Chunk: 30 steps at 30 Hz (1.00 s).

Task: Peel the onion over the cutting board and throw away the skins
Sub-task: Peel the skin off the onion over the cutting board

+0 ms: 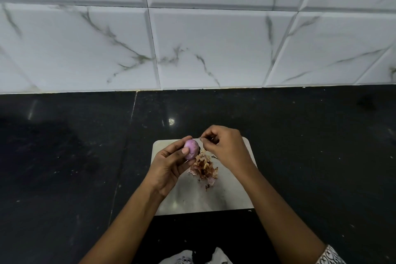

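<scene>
Onion, nearly peeled, held above cutting board.
Onion is clasped by left grip; a skin shred is pinched by right grip. Skins are heaped below; flakes may be scattered onto the table if tugged sharply.

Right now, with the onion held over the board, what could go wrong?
The right hand pinches a thin skin strip near the far edge of the cutting board; dropped there, it may land on the dark counter.
The left hand holds the smooth onion by its fingertips; it might slip.
The loose skins pile could scatter when gathered.
</scene>
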Each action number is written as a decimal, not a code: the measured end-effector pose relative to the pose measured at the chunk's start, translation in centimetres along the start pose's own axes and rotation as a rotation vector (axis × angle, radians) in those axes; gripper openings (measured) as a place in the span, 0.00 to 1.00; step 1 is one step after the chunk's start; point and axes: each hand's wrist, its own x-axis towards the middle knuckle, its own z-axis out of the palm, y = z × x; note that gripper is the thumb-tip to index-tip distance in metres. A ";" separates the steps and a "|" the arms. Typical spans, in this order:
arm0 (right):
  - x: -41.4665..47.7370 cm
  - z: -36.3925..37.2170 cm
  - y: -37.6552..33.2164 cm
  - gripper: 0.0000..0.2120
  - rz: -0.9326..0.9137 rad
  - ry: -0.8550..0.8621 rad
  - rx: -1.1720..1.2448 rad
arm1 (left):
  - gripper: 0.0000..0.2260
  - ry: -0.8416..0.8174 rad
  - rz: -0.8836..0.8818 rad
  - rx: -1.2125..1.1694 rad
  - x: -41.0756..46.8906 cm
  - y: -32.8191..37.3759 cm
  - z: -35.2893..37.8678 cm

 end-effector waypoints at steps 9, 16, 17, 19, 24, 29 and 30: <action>-1.3 -0.1 1.0 0.08 0.047 -0.080 -0.100 | 0.15 0.000 -0.061 -0.217 0.1 0.0 -0.1; -2.1 0.8 1.8 0.04 0.082 0.065 -0.249 | 0.18 0.024 -0.147 -0.354 0.0 0.1 0.0; -2.2 0.8 1.7 0.06 0.061 0.120 -0.227 | 0.18 0.023 -0.150 -0.352 0.0 0.1 0.0; -2.4 1.0 1.4 0.10 0.041 0.116 -0.191 | 0.19 0.028 -0.154 -0.347 0.0 0.1 0.0; -2.4 1.0 1.4 0.07 0.138 -0.298 -0.231 | 0.21 0.010 -0.161 -0.360 -0.1 0.0 0.0; -1.8 0.2 -0.2 0.05 0.123 -0.052 0.034 | 0.21 -0.042 -0.122 -0.338 -0.1 -0.1 -0.4; -1.6 0.1 -0.9 0.06 0.088 -0.015 0.098 | 0.26 -0.068 -0.087 -0.338 -0.1 -0.2 -0.4</action>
